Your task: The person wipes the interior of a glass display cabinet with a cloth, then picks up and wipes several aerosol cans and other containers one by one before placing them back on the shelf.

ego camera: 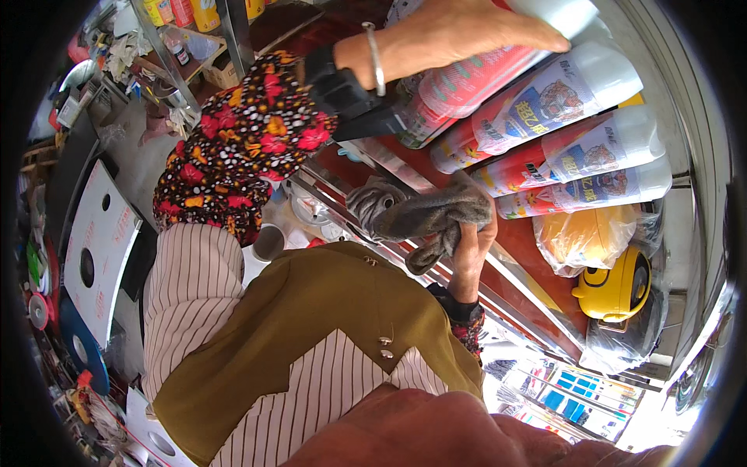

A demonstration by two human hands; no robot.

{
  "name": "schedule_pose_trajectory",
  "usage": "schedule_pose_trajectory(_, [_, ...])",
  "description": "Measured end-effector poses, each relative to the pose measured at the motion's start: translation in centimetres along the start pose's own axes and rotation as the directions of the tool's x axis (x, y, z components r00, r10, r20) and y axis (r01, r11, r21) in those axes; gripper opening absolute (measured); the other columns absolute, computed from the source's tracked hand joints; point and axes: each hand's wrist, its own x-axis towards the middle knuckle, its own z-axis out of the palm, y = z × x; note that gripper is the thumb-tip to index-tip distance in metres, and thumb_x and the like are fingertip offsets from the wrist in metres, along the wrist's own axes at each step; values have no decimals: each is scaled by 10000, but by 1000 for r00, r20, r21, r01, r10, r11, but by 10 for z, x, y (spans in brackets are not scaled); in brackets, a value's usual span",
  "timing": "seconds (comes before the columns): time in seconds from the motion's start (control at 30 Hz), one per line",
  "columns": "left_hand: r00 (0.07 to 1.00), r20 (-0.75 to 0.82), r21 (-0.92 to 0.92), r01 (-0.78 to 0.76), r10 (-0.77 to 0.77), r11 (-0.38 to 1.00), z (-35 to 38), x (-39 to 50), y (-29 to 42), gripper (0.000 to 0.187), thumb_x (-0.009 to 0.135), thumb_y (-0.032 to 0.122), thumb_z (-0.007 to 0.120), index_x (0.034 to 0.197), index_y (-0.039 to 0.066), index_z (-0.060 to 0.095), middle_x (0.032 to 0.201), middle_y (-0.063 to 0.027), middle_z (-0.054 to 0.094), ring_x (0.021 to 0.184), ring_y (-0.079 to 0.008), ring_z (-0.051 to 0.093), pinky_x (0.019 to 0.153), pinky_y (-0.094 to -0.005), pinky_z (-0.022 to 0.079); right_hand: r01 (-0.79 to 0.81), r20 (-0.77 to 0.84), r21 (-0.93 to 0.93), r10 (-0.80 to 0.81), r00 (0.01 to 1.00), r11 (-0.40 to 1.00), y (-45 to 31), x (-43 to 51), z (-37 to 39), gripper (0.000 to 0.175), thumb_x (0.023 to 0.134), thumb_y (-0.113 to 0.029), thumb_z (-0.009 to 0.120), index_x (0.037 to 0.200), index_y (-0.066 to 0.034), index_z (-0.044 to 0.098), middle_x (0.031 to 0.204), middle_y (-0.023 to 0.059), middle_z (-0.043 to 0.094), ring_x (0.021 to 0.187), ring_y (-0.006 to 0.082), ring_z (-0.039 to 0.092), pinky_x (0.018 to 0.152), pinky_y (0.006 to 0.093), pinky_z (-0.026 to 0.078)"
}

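My left hand [455,35], with a metal bangle on its wrist, reaches across the top of the view. It grips a red spray can [467,84], its thumb lying near the white cap; the other fingers are mostly hidden. Beside that can stand several more spray cans [543,105] in a row, with white caps and a printed tiger's head. They rest on a dark red shelf [513,257] with metal edging. Closer to my body, my right hand [475,242] clutches a crumpled grey cloth [432,213], which hangs in front of the shelf edge.
Right of the cans, an orange item in a clear plastic bag [583,236] sits near a yellow-and-black plastic object [615,286]. At left lies a white panel with round holes [102,251]. A metal upright [233,41] and shelves of goods stand at upper left.
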Motion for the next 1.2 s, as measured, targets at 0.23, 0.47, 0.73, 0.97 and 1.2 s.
schedule_pose_trajectory(0.23, [829, -13, 730, -375, 560, 572, 7, -13, -27, 840, 727, 387, 912, 1370, -12, 547, 1142, -191, 632, 1042, -341, 632, 922, -431, 506, -284, 263, 185, 231, 937, 941, 2, 15, 34, 427, 1010, -176, 648, 1365, 36, 542, 1264, 100, 664, 1136, 181, 627, 1012, 344, 495])
schedule_pose_trajectory(0.47, [840, -85, 776, -281, 536, 564, -19, -52, -31, 838, 776, 366, 877, 1444, 18, 509, 1319, -177, 575, 1238, -363, 552, 1020, -456, 455, -444, 304, 167, 382, 873, 881, 3, 41, 73, 394, 989, -93, 625, 1355, 30, 552, 1201, 93, 676, 1073, 174, 640, 962, 322, 522])
schedule_pose_trajectory(0.73, [639, -482, 839, 140, 599, 525, -183, -165, -4, 366, 950, 173, 707, 1269, 13, 624, 1203, -149, 645, 1129, -320, 606, 1007, -409, 466, -397, 206, 286, 348, 915, 872, -32, 116, 156, 360, 954, -103, 593, 1293, 16, 584, 1175, 126, 688, 977, 216, 672, 908, 351, 545])
schedule_pose_trajectory(0.97, [723, -546, 812, 332, 424, 480, -237, -198, -36, 719, 928, 339, 747, 1450, -58, 451, 1345, -262, 539, 1257, -408, 527, 1069, -443, 426, 455, 197, -792, -535, 821, 406, 8, 216, 252, 878, 769, -288, 812, 1504, -49, 393, 1520, 356, 342, 1351, 540, 383, 1084, 577, 408])
schedule_pose_trajectory(1.2, [732, -609, 704, 320, 306, 634, -254, -186, -70, 703, 892, 265, 792, 1414, -77, 468, 990, -155, 586, 873, -307, 558, 826, -423, 474, 276, 360, -908, 250, 899, 316, 98, 239, 286, 792, 921, -438, 651, 1586, -199, 292, 1564, 348, 267, 1384, 551, 364, 1049, 722, 346])
